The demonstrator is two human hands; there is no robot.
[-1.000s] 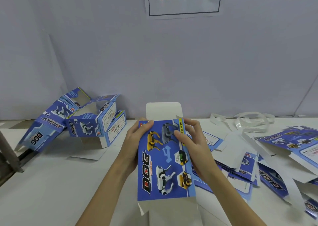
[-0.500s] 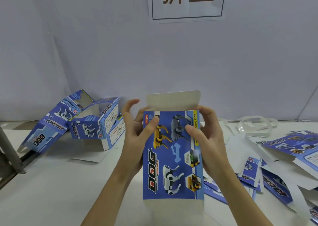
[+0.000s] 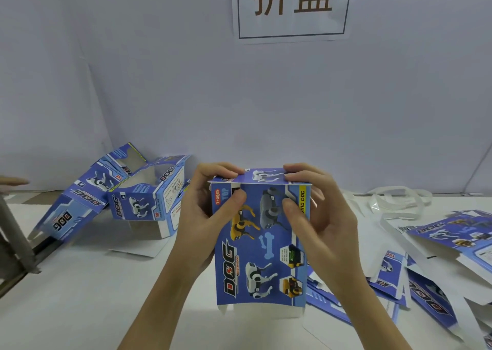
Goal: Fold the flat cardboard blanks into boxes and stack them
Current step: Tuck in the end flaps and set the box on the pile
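Note:
I hold a blue printed box (image 3: 262, 245) with dog pictures upright in front of me, its printed face toward me. My left hand (image 3: 205, 216) grips its upper left corner, thumb on the face and fingers curled over the top. My right hand (image 3: 316, 216) grips the upper right corner the same way. The top flap (image 3: 262, 176) is folded down over the box's upper end. White flaps hang loose at the bottom edge. Two folded boxes (image 3: 143, 192) lean together at the back left. Flat blue blanks (image 3: 426, 277) lie in a loose heap on the right.
The white table (image 3: 80, 296) runs to a pale wall bearing a paper sign (image 3: 291, 6). A grey metal bracket (image 3: 16, 245) stands at the left edge. White plastic strapping (image 3: 394, 197) lies at the back right. Another person's fingertip (image 3: 13, 181) shows at far left.
I raised the box and brought it closer. The white top flap that stood up has been folded down over the top, with both hands' fingers now curled over it.

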